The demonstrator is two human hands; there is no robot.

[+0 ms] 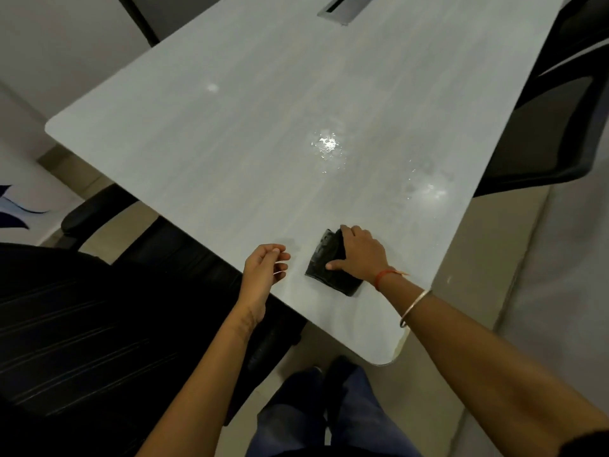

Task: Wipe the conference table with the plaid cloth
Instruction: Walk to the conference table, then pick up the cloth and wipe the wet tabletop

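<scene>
A dark folded cloth (324,258) lies on the pale grey conference table (230,153) near its front corner. My right hand (361,253) lies flat on top of the cloth, fingers spread over its far edge and thumb pressing its left part. My left hand (265,265) hovers just left of the cloth at the table's edge, fingers loosely curled and holding nothing. Wet droplets (328,145) glisten in the middle of the table, and a second damp patch (430,189) sits toward the right edge.
Black office chairs stand at the left (82,324) and at the right (553,127) of the table. A metal cable slot (337,8) is set in the far tabletop. My legs (329,410) stand on the tiled floor by the rounded table corner.
</scene>
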